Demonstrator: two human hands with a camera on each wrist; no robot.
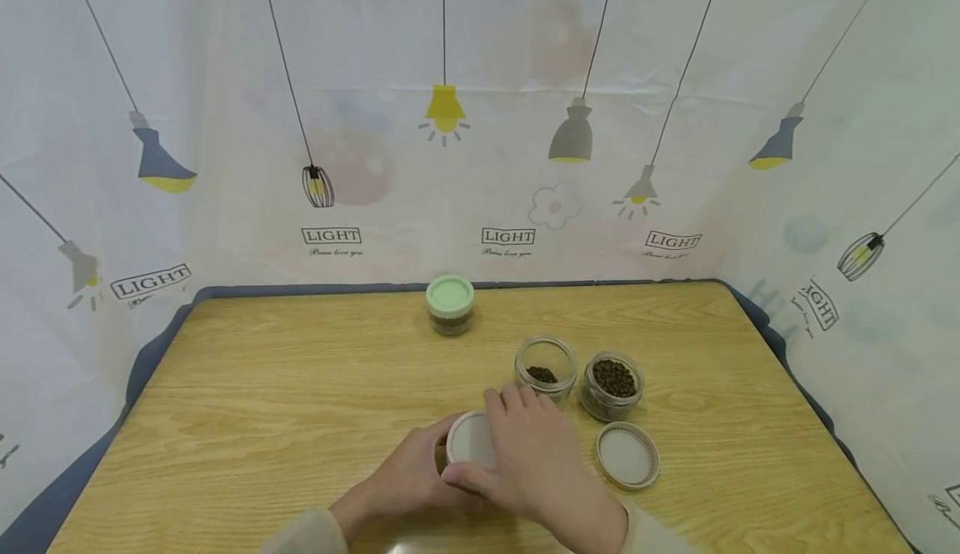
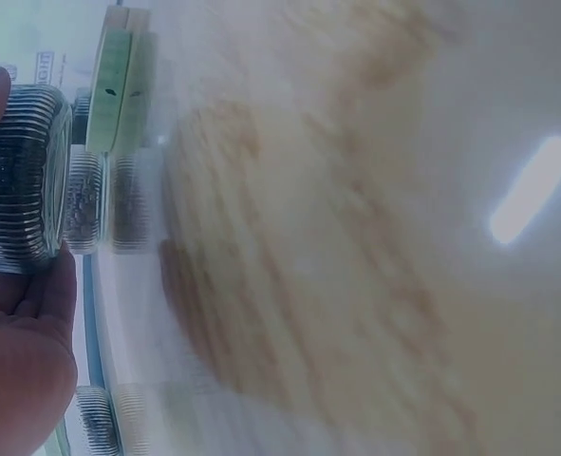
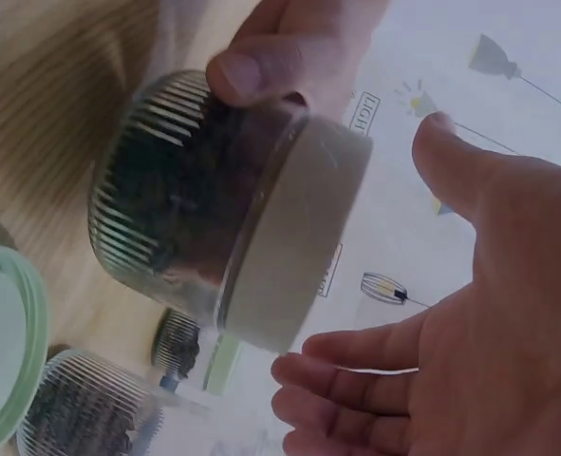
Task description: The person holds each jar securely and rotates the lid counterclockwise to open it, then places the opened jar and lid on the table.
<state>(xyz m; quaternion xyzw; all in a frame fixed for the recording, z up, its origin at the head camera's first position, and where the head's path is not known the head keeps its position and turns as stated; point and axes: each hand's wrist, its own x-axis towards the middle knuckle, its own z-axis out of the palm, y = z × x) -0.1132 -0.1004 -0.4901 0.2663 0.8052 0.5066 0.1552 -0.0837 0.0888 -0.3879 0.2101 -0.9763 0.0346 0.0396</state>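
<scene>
My left hand (image 1: 420,471) grips a clear ribbed jar (image 3: 176,190) with dark contents, thumb on one side and fingers around the other. A pale lid (image 1: 471,441) sits on this jar. In the right wrist view the jar is tilted, and my right hand (image 3: 508,285) is spread beside the lid, fingertips right at its rim and thumb apart from it. From the head view, the right hand overlaps part of the lid. In the left wrist view, the jar (image 2: 19,180) rests against the left hand (image 2: 24,351).
Right of the hands stand two uncovered jars, one with few dark brown beans (image 1: 542,375), one fuller (image 1: 611,383). An upturned lid (image 1: 628,456) lies in front of them. A green-lidded jar (image 1: 450,304) stands at the back of the wooden table (image 1: 300,371), before a printed curtain (image 1: 405,204).
</scene>
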